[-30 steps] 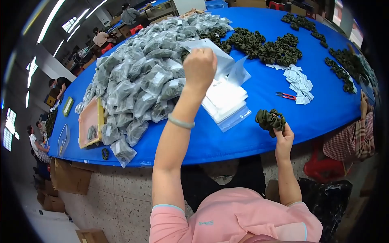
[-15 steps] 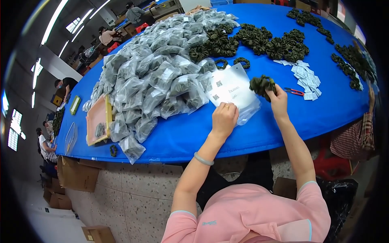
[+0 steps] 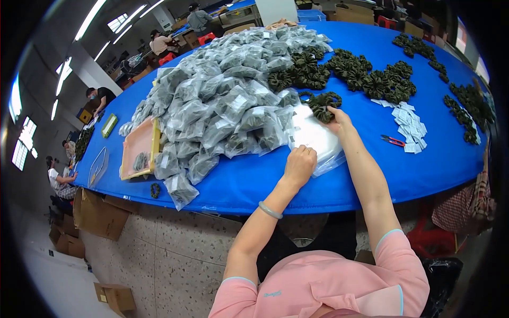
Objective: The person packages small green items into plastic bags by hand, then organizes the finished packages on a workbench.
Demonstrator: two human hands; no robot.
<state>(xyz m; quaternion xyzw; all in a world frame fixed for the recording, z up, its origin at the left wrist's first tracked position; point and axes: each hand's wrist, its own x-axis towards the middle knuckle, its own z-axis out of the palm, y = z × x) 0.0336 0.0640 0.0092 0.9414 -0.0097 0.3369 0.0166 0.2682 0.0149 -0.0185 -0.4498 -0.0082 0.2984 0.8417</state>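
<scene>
My right hand (image 3: pixel 339 122) is closed on a small bunch of dark green scrunchies (image 3: pixel 321 108), held over the far edge of a stack of clear plastic bags (image 3: pixel 317 133). The stack lies flat on the blue table, its top surface shining with glare. At its near left edge, my left hand (image 3: pixel 301 163) has its fingers curled together, pinching the top bag. Another scrunchie (image 3: pixel 306 95) shows partly behind the bunch. Just left of the bags rises a big heap of filled clear bags (image 3: pixel 233 103).
Loose scrunchies (image 3: pixel 352 69) form piles at the far side. White labels (image 3: pixel 409 127) and red-handled snips (image 3: pixel 393 140) lie to the right. A yellow-rimmed tray (image 3: pixel 139 151) and a single scrunchie (image 3: pixel 155 191) are at the left. Other people sit at distant tables.
My right hand has carried the scrunchies left and away from me, over the far edge of the bags. My left hand stays at the bags' near edge. The view has shifted slightly.
</scene>
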